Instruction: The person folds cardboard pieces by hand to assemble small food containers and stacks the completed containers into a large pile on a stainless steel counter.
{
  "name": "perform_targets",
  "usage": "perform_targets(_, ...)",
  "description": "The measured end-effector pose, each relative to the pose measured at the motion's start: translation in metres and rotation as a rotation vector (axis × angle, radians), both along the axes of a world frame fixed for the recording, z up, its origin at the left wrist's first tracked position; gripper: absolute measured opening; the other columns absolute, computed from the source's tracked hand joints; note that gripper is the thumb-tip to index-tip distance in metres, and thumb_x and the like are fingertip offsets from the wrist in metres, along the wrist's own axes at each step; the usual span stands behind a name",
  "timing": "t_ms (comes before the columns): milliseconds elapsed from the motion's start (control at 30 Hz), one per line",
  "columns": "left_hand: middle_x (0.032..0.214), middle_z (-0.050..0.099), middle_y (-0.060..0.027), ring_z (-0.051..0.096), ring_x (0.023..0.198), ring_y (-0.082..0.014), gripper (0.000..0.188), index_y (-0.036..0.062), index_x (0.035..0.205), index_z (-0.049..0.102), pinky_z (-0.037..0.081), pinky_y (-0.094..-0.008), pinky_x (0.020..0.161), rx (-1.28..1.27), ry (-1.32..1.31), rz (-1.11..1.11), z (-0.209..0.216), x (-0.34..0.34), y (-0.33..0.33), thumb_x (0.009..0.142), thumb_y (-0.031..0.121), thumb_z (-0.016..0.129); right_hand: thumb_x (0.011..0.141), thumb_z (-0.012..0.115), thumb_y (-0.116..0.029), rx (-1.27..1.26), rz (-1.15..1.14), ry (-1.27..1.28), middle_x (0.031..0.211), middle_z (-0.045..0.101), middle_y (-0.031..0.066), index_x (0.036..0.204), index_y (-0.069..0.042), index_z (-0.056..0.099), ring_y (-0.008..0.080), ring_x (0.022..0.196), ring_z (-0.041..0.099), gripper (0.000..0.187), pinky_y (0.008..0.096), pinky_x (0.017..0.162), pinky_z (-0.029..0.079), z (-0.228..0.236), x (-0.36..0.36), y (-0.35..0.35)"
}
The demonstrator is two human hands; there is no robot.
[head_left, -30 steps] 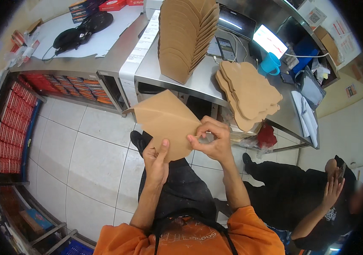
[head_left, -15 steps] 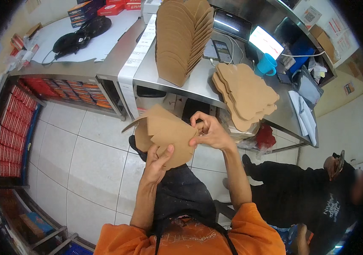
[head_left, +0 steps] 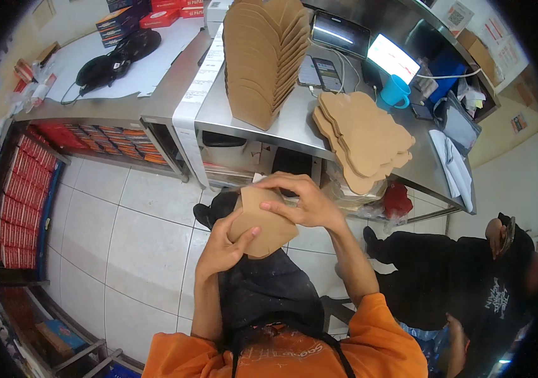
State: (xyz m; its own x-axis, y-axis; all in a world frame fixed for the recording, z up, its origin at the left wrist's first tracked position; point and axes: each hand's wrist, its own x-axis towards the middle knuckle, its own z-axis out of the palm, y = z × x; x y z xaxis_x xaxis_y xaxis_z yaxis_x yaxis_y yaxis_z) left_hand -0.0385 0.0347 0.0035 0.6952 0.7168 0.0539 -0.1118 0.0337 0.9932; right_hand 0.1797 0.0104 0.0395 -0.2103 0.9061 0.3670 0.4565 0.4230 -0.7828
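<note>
Over my lap I hold a brown cardboard box (head_left: 267,230), partly folded, between both hands. My left hand (head_left: 223,244) grips its left side, thumb lying across the front panel. My right hand (head_left: 300,200) closes over its upper right part, thumb pressed on the front and fingers over the top edge. The fingertips behind the cardboard are hidden. Ahead on the steel counter rises a tall nested stack of folded cardboard boxes (head_left: 253,75). To its right lies a pile of flat cardboard blanks (head_left: 363,135), reaching over the counter's front edge.
The steel counter (head_left: 212,116) carries two phones (head_left: 318,74), a tablet (head_left: 341,34), a lit screen (head_left: 393,58) and a blue mug (head_left: 395,92). Red boxes (head_left: 20,198) fill a shelf at left. At right sits another person in black (head_left: 445,271). A black bag (head_left: 118,60) lies far left.
The cardboard's spread flaps have been folded inward, making it more compact. My right hand has shifted from its right edge to over its top.
</note>
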Motion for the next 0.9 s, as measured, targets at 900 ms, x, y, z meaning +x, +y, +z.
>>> perform_targets(900, 0.110, 0.066, -0.0091, 0.062, 0.103, -0.0154, 0.038, -0.0036, 0.119, 0.060, 0.048, -0.0298, 0.087, -0.617, -0.167, -0.226, -0.018, -0.005, 0.006, 0.088, 0.016, 0.070, 0.071, 0.063, 0.005, 0.064, 0.232, -0.042, 0.074, 0.055, 0.0057, 0.090, -0.003, 0.071, 0.0171, 0.060, 0.054, 0.022, 0.0297, 0.051, 0.042, -0.001, 0.015, -0.033)
